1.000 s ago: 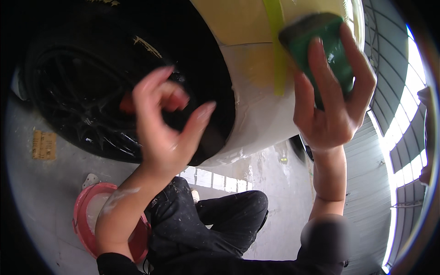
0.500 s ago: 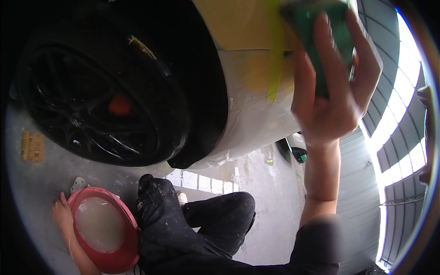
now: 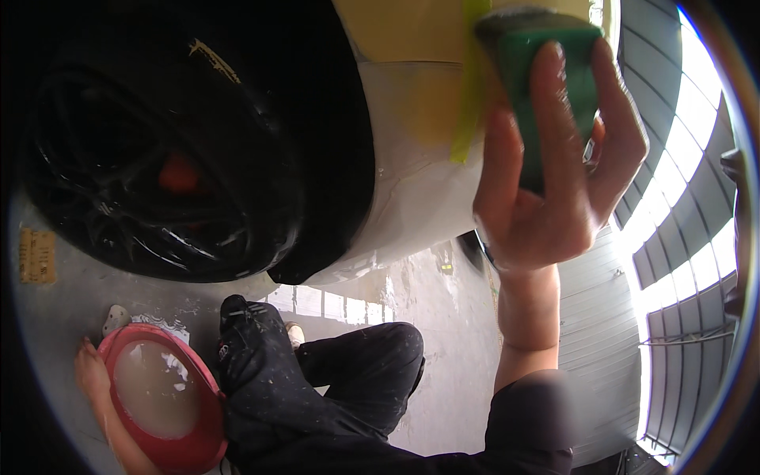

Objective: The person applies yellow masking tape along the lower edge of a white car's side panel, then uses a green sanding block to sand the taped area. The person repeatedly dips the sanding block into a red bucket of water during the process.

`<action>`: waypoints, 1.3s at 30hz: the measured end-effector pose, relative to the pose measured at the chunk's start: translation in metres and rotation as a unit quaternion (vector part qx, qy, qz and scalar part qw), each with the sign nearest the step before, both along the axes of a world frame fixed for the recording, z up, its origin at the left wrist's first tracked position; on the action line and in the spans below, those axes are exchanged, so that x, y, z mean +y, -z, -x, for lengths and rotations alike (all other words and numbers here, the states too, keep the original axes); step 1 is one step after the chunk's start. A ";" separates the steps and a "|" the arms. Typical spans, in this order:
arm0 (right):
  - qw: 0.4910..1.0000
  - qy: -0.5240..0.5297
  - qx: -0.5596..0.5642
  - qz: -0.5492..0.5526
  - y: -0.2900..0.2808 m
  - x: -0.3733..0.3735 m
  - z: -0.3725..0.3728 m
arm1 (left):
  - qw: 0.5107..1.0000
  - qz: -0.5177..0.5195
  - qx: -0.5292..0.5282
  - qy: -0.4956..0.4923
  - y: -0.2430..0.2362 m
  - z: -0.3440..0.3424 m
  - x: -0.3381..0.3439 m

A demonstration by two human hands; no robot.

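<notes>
My right hand (image 3: 564, 210) is raised at the upper right, its fingers wrapped along a green sanding block (image 3: 518, 75). A dark grey sheet (image 3: 507, 21), apparently sandpaper, shows at the block's far end. The block is over the pale car body panel (image 3: 408, 178), close to a strip of yellow-green tape (image 3: 461, 138); whether it touches the surface I cannot tell. Low on the left, my left hand (image 3: 93, 376) grips the side of a red basin (image 3: 207, 431). Cloudy, greyish water (image 3: 150, 396) fills much of the basin.
A black car wheel (image 3: 150, 182) takes up the upper left. My bent legs (image 3: 356, 356) in dark trousers are beside the basin. A small tan piece of card or paper (image 3: 38, 255) lies on the grey floor (image 3: 451, 380). Behind my right arm stands a ribbed wall (image 3: 598, 340).
The view has shifted, so the car, basin and legs appear further left. My right hand has moved a little down with the block. My left hand stays at the basin.
</notes>
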State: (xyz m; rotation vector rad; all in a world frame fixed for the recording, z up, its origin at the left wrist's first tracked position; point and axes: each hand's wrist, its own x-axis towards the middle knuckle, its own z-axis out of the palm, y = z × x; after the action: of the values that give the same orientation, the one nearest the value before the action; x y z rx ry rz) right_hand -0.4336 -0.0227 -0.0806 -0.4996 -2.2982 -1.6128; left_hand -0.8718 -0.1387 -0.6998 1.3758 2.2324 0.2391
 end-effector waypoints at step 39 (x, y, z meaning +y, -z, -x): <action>0.953 -0.016 -0.280 0.114 -0.089 -0.009 -0.008 | 0.976 -0.097 0.183 0.062 -0.029 -0.014 -0.007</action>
State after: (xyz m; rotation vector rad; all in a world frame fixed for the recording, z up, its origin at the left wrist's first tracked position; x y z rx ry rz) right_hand -0.4261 -0.0315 0.0083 -0.0423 -2.9055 -1.6359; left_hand -0.8581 -0.1461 -0.6709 1.7805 2.4561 0.1734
